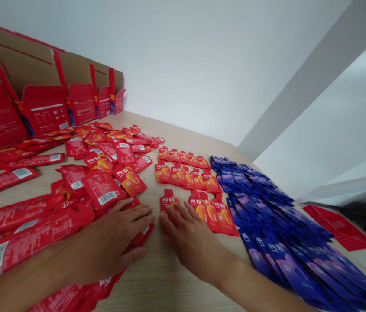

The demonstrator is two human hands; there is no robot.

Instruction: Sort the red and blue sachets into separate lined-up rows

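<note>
My left hand [113,242] lies flat, fingers spread, on a heap of red sachets [101,190] at the near left of a wooden table [163,277]. My right hand [191,236] rests palm down beside it, fingertips on a single red-orange pouch [168,201]. Just right of that pouch, rows of the same red-orange pouches [186,175] lie face up in overlapping lines. Neither hand grips anything.
Long red sachets [10,216] spread along the left. Open red cardboard boxes [44,104] stand at the back left against the wall. A thick band of blue sachets [267,216] runs down the right side. A red flat carton [340,227] lies beyond the table's right edge.
</note>
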